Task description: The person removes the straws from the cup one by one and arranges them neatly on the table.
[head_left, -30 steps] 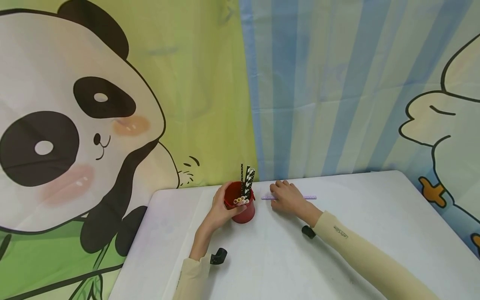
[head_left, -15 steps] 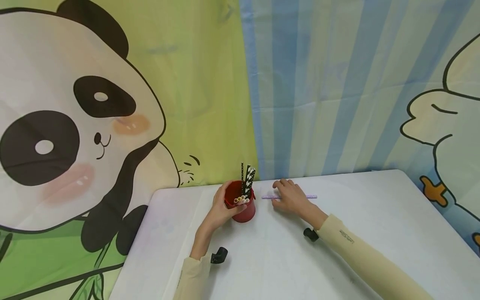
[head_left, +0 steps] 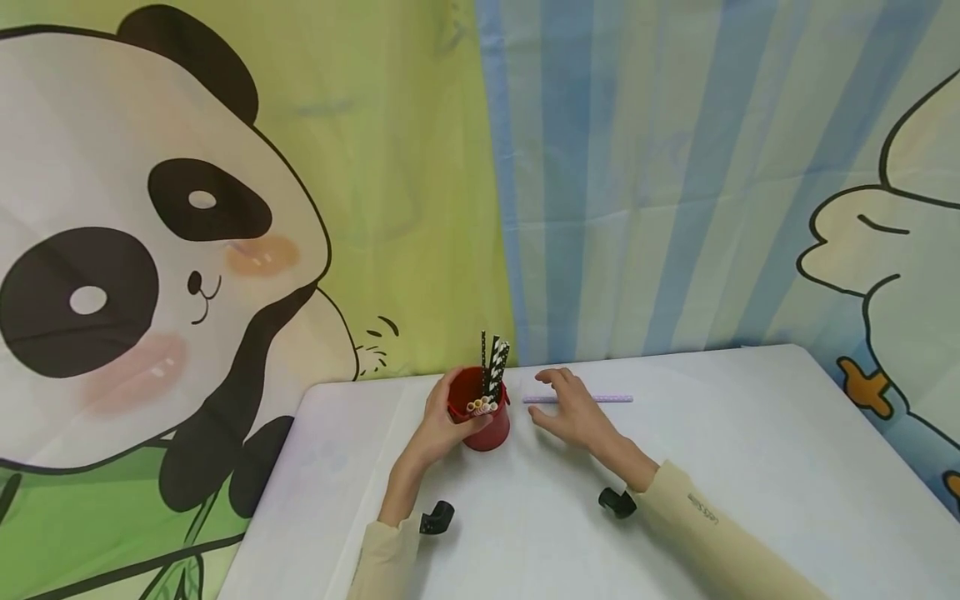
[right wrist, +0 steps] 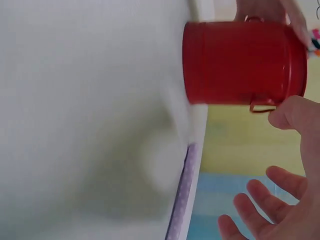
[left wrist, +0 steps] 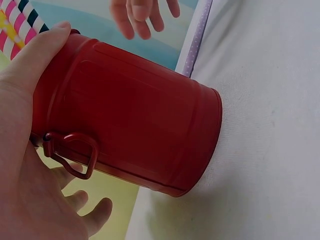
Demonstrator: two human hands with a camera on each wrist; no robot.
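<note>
A red metal bucket (head_left: 487, 433) stands on the white table, with several patterned paper straws (head_left: 497, 371) upright in it. My left hand (head_left: 438, 427) grips the bucket around its upper rim from the left, thumb at the front. In the left wrist view the bucket (left wrist: 135, 115) shows a wire handle loop at its side. A purple dotted straw (head_left: 615, 399) lies flat on the table right of the bucket. Over its left part hovers my right hand (head_left: 577, 417), fingers spread and holding nothing. The right wrist view shows the purple straw (right wrist: 184, 195) below the spread fingers.
Two black elbow-shaped pieces (head_left: 437, 517) (head_left: 617, 502) show beside the sleeves at the two wrists. Behind the far edge of the white table (head_left: 712, 433) hangs a cloth backdrop (head_left: 405, 167) with a panda and blue stripes.
My right hand has opened wider and lifted off the purple straw, which stays on the table. The left hand keeps its grip on the bucket.
</note>
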